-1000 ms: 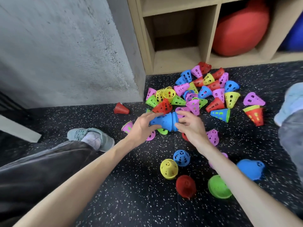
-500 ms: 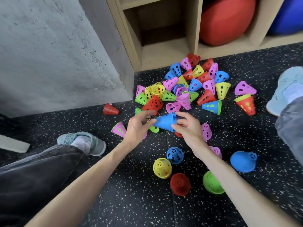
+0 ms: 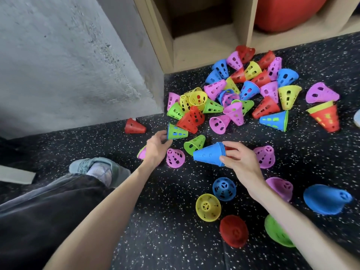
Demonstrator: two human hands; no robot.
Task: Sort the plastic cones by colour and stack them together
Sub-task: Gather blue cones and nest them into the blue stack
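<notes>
The right hand (image 3: 240,162) grips a nested blue stack (image 3: 210,155) by its wide rim end, thumb under and fingers over, holding it sideways above the speckled floor (image 3: 155,221). The left hand (image 3: 155,148) reaches toward a green cone (image 3: 177,131) with a blue one nested inside; its fingertips pinch the rim or just touch it, which cannot be told.

The loose cones (image 3: 243,90) lie heaped near the shelf unit (image 3: 210,43). They look like thin perforated plastic: probably very light, slightly springy and smooth, so nested ones may stick or slide apart. The open rim seems the best hold, while the narrow tip suits pulling one free.

No brand, label or writing is readable.
</notes>
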